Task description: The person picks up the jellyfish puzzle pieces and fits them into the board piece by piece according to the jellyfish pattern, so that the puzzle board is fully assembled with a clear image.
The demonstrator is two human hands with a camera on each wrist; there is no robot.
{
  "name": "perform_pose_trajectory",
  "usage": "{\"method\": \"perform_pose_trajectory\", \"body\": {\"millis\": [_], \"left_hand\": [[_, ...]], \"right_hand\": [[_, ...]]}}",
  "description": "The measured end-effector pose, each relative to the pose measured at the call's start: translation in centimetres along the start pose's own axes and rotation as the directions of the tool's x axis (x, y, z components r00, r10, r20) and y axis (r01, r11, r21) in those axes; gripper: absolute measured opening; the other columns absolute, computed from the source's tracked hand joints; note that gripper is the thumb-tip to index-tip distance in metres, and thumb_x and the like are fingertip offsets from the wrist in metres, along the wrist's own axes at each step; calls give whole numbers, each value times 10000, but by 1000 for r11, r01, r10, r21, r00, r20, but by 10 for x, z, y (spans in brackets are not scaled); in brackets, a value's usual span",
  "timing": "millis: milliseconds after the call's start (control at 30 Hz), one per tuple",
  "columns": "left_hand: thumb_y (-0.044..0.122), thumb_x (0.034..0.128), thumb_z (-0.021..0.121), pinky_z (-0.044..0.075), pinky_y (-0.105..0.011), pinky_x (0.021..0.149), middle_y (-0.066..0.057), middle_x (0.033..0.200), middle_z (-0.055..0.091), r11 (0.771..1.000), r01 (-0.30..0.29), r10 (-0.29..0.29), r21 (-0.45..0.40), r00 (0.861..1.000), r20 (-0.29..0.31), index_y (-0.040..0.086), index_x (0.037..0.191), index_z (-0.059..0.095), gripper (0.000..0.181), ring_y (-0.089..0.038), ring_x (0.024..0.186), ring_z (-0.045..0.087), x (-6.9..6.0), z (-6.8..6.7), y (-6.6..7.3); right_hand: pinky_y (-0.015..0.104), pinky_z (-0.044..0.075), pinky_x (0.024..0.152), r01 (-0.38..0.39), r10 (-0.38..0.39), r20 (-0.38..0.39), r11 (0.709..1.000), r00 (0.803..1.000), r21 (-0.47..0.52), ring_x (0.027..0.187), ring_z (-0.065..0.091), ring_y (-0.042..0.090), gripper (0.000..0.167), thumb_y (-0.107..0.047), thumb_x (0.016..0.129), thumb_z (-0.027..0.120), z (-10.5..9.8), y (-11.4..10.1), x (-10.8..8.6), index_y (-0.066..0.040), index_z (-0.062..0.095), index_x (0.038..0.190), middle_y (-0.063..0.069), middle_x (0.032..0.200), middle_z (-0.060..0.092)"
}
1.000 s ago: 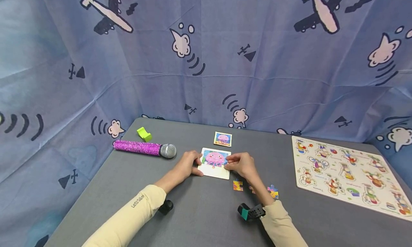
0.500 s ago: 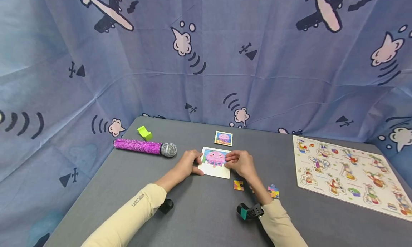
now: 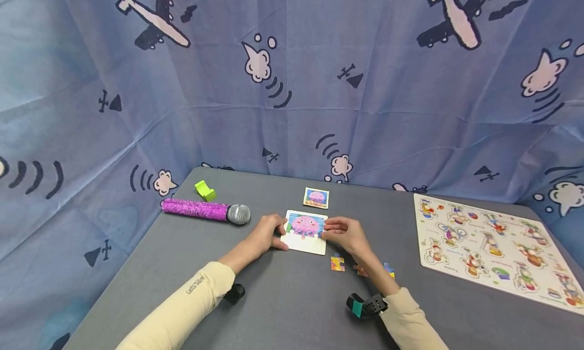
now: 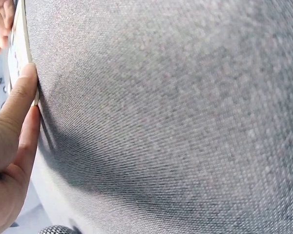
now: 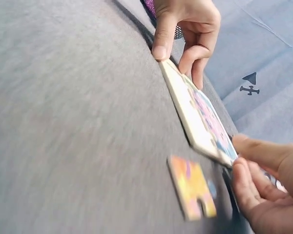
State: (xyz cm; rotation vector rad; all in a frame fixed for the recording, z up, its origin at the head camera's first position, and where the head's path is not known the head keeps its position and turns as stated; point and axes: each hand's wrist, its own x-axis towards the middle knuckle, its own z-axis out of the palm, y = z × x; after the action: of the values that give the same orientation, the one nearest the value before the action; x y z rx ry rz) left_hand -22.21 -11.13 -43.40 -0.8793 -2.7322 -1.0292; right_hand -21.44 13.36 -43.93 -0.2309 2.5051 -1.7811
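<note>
Table [image 3: 292,304] carries the work; left hand [image 3: 265,233] grips the puzzle board [image 3: 303,245] at its left edge, right hand [image 3: 347,234] pinches its right edge; board, mid-table between them, judged light, stiff, best held by the sides; yellow puzzle piece [image 3: 337,264] judged lighter, knob easily bent; take opposite edges.

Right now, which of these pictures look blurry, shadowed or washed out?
Head view: fairly even light, the purple microphone reasonably clear; left wrist view: a soft dark shadow on the grey table beside the left hand; right wrist view: the loose puzzle piece blurred, the bare strip of the puzzle board very bright, nearly washed out.
</note>
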Motion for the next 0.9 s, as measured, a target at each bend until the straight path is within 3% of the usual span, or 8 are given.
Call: {"method": "perform_pose_trajectory", "body": {"millis": [100, 300, 433, 600, 767, 900], "left_hand": [[72, 586, 891, 497, -388, 888, -134, 821, 635, 1000, -16, 16, 5, 1000, -7, -45, 768, 639, 332, -288, 886, 625, -1, 0, 0], [72, 581, 892, 497, -393, 891, -194, 900, 659, 999, -37, 37, 3, 999, -18, -43, 747, 627, 333, -320, 928, 631, -2, 0, -2], [79, 567, 898, 493, -400, 901, -238, 980, 662, 999, -44, 44, 1, 999, -29, -31, 720, 609, 345, -353, 970, 628, -1, -1, -4], [102, 573, 900, 493, -389, 908, -229, 993, 664, 1000, -30, 30, 6, 999, -18, -24, 717, 609, 348, -349, 989, 629, -1, 0, -5], [95, 569, 900, 495, -377, 904, -218, 976, 664, 999, -31, 31, 18, 999, -13, -22, 719, 612, 345, -342, 992, 631, -2, 0, -5], [82, 572, 897, 498, -371, 894, -215, 970, 666, 999, -27, 27, 24, 1000, -13, -24, 733, 621, 337, -334, 971, 630, -2, 1, -5]], "right_hand": [[177, 523, 736, 14, -14, 7, 1000, 1000, 14, 866, 667, 170, 346, 23, 809, 721, -10, 3, -9, 109, 611, 1126, 241, 1039, 663], [185, 524, 762, 148, -146, 54, 988, 988, -34, 880, 661, 155, 316, -4, 825, 711, -33, 8, -31, 98, 622, 1111, 228, 1027, 668], [225, 536, 775, 194, -178, 126, 972, 976, -130, 895, 656, 191, 314, -48, 810, 739, -45, 13, -42, 64, 645, 1089, 185, 1023, 673], [309, 534, 826, 259, -199, 209, 912, 958, -319, 955, 642, 213, 345, -188, 752, 810, -50, 15, -52, -37, 697, 1040, 58, 1026, 678], [356, 524, 825, 332, -259, 221, 844, 940, -422, 948, 618, 174, 345, -260, 713, 840, -44, 18, -54, -89, 729, 991, -7, 1003, 660], [391, 510, 830, 329, -267, 199, 831, 943, -448, 943, 613, 190, 312, -238, 702, 848, -40, 18, -55, -98, 744, 960, -18, 985, 650]]}}
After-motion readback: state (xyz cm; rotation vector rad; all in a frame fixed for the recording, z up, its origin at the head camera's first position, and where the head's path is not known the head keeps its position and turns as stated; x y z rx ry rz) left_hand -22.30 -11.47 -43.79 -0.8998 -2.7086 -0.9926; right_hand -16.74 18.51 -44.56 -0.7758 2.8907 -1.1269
